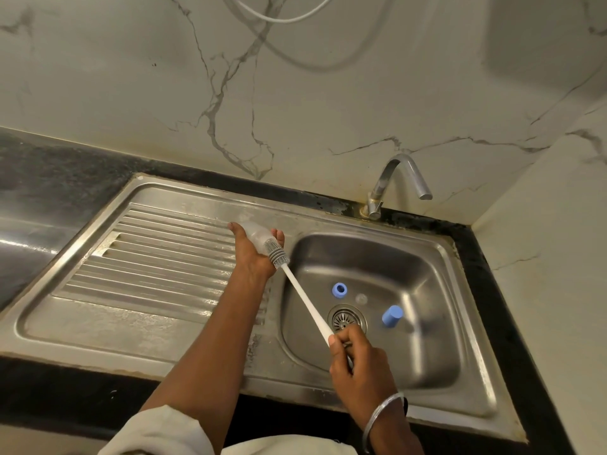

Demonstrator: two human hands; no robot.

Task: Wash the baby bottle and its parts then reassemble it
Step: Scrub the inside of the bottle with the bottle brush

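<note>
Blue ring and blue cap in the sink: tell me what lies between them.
In the head view, a small clear round part lies between the blue ring and the blue cap; the drain sits just nearer the person.

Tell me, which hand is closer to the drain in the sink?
Right. The right hand, gripping the brush handle, hovers just on the near side of the drain. The left hand holds the clear bottle farther off, above the basin's left rim by the draining board.
</note>
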